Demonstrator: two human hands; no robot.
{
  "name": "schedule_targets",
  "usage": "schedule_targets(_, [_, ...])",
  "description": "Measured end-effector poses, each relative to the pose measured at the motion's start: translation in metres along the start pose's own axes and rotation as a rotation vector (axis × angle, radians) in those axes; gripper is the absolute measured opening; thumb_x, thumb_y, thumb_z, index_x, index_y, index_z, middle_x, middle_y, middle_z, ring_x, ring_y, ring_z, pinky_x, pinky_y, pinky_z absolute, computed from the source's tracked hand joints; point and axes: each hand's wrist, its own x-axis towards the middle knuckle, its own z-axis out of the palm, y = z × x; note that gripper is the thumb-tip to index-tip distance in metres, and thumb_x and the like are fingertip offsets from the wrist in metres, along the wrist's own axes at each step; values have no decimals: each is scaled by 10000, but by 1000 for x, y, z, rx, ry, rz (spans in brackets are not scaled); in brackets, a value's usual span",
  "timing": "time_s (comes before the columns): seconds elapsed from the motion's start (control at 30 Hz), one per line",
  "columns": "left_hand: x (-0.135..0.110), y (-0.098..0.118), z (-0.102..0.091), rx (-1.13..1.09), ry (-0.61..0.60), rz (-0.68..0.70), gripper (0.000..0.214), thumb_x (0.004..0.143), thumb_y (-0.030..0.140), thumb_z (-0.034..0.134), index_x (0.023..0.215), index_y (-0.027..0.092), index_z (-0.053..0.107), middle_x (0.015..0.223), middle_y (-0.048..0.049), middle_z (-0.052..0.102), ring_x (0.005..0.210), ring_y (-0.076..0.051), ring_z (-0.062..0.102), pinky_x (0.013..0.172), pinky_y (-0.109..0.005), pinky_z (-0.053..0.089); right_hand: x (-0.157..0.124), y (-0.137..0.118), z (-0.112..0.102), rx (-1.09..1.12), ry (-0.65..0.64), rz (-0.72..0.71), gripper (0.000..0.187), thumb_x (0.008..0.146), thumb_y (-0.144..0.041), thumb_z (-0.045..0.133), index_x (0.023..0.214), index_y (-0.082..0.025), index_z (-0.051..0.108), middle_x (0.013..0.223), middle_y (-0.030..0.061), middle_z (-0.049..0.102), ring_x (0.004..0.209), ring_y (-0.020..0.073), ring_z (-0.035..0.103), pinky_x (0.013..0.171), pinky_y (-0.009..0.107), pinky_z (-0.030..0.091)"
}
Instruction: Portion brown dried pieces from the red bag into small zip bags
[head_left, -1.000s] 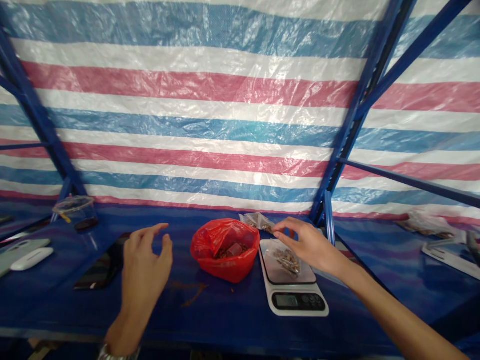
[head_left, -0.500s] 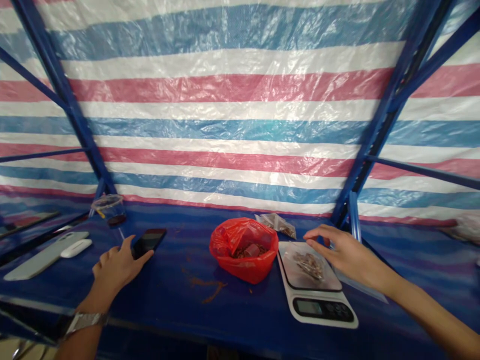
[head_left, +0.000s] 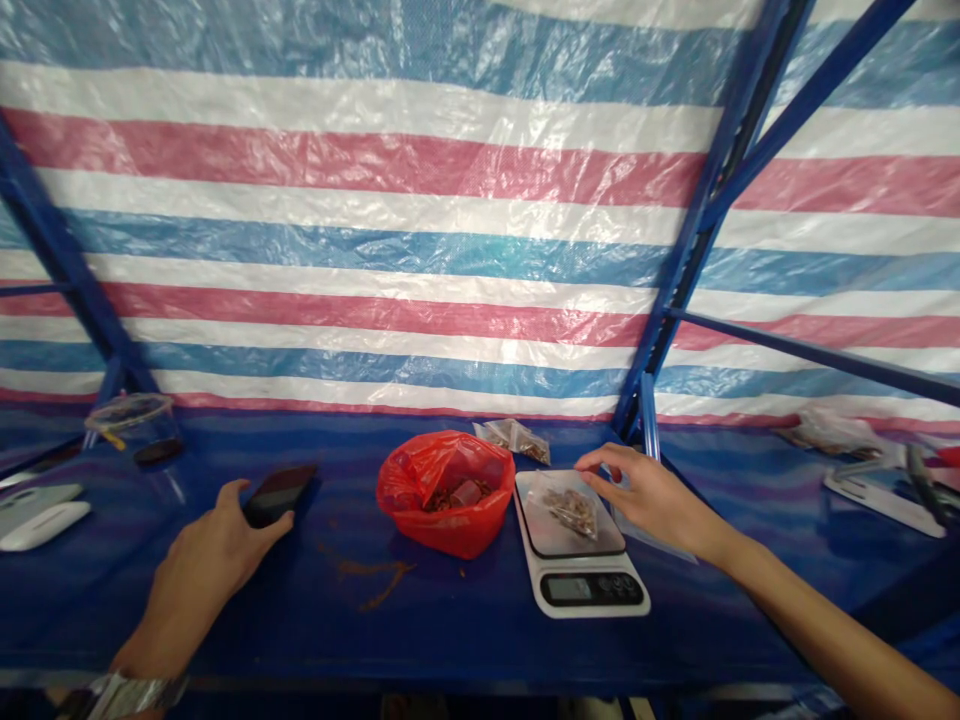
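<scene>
Left hand grips a smartphone on the bench as the open right hand hovers over a clear bag of brown pieces on a digital scale, beside a red plastic bag

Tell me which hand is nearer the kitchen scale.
Right hand is nearer, at the far edge of the kitchen scale; the left hand is past the red bag, touching a phone.

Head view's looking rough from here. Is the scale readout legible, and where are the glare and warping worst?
In the head view, the scale's display is too small and dim to read; the strongest glare sits on the striped tarp, well above the right hand; the wide lens bows the tarp's stripes most toward the frame edges.
</scene>
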Motion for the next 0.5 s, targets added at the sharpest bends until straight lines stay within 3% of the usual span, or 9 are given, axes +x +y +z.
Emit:
schedule_targets(0.13, [-27, 32, -4, -24, -50, 91, 811, 846, 652, 529, 1449, 115, 452, 1063, -239, 749, 996, -472, 719, 785, -506, 538, -4, -2, 1, -2, -25, 14, 310, 979, -458, 535, 1048, -253, 757, 1089, 75, 759, 976, 262, 695, 885, 388, 531])
schedule_targets(0.27, [-34, 41, -1, 12, -49, 121, 779, 884, 606, 495, 1487, 119, 427, 1090, -236, 736, 1026, -465, 702, 807, -510, 550, -9, -4, -2, -38, -88, -8, 314, 983, -439, 535, 1081, -233, 751, 1069, 78, 751, 935, 245, 688, 880, 380, 529])
schedule_targets(0.33, [-38, 45, -7, 57, 46, 152, 751, 922, 595, 444, 1497, 113, 427, 1118, -240, 717, 1058, -469, 677, 838, -523, 549, -11, -4, -2, -56, -107, -7, 331, 981, -451, 539, 1120, -230, 742, 1090, 83, 746, 948, 249, 687, 896, 389, 528])
schedule_targets(0.4, [-47, 57, -21, 93, 239, 201, 728, 949, 579, 409, 1491, 95, 441, 1198, -249, 677, 1133, -473, 631, 917, -544, 530, -11, -3, -1, -64, -120, 6, 368, 971, -477, 551, 1173, -226, 728, 1141, 95, 741, 994, 267, 687, 924, 408, 526])
schedule_targets(0.5, [-72, 100, -46, -52, 425, 313, 585, 977, 507, 411, 1407, 133, 540, 1273, -204, 645, 1198, -429, 591, 1014, -530, 497, -9, -2, 6, -65, -127, 15, 468, 947, -530, 579, 1277, -216, 683, 1254, 119, 716, 1122, 306, 662, 981, 442, 512])
